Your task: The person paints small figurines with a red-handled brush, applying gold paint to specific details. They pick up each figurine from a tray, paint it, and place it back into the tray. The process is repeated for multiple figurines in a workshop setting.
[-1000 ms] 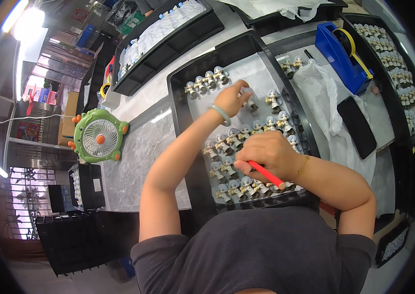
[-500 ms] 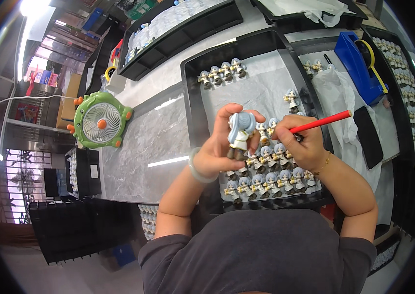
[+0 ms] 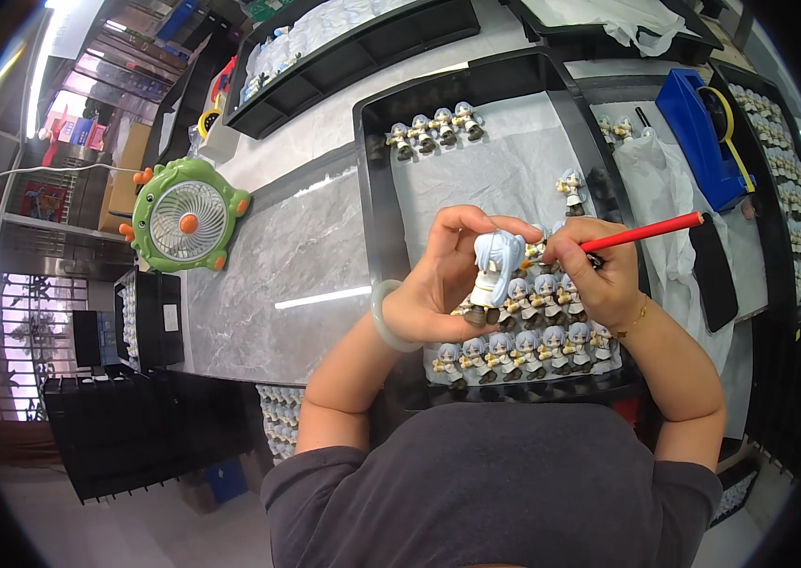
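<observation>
In my left hand (image 3: 434, 293) is a small figurine (image 3: 495, 270) with pale blue hair, a white outfit and dark boots, gripped between thumb and fingers above a black tray (image 3: 369, 208). My right hand (image 3: 599, 270) pinches a red pen-shaped tool (image 3: 651, 232), its long end pointing out to the right. The tool's working tip lies near the figurine, and I cannot make it out. Rows of matching figurines (image 3: 525, 355) fill the near part of the tray below my hands. Several more figurines (image 3: 443, 130) stand at its far left, and another (image 3: 571, 192) at its right side.
A green animal-shaped fan (image 3: 189, 223) sits on the grey table (image 3: 277, 256) at left. Right of the tray are a blue tape dispenser (image 3: 694, 133), a dark flat phone-like object (image 3: 711, 284) and white sheeting (image 3: 651, 180). Another black tray (image 3: 363, 71) stands at the back.
My left hand has turned the figurine, so more of its long hair and side shows. My right hand with the red tool has shifted slightly right. The whole view has also moved a little.
</observation>
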Motion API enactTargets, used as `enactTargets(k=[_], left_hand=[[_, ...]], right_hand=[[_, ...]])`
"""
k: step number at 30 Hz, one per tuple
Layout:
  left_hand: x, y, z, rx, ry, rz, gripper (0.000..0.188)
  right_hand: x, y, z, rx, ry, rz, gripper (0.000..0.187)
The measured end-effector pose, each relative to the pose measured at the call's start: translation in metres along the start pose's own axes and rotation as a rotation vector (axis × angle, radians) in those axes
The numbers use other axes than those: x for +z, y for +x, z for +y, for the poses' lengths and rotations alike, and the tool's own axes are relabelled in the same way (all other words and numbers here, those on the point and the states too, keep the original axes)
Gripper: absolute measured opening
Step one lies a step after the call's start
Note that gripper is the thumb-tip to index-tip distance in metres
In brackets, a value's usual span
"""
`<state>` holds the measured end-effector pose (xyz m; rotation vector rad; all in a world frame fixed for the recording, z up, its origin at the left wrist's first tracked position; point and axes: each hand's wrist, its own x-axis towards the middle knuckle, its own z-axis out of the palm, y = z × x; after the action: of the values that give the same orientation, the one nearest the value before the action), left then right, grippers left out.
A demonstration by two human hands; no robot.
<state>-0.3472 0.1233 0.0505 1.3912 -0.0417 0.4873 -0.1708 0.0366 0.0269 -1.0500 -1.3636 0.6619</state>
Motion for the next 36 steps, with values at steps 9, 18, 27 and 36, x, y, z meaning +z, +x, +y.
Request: enactTargets(k=[9,18,27,36], left_hand=[[-0.0002,-0.0015,-0.0047,0.209,0.776,0.141,0.065],[0.0078,0.0005,-0.0009,0.126,1.233,0.248,0.057],[0.0056,0.0009,-0.0038,0.179,1.275,0.255,0.056],[0.0057,-0.0002,-0.0064,0.145,1.29,0.263,0.056]], right_hand=[[0.0003,-0.0015,0.0059,0.014,0.014,0.027,0.016],[0.0005,-0.0011,0.004,-0.005,0.033,0.053,0.016],[-0.0012,-0.001,0.0026,0.03,0.015,0.03,0.016],[-0.0023,-0.0006,-0.0019,0.079,0.023,0.007,0.016]])
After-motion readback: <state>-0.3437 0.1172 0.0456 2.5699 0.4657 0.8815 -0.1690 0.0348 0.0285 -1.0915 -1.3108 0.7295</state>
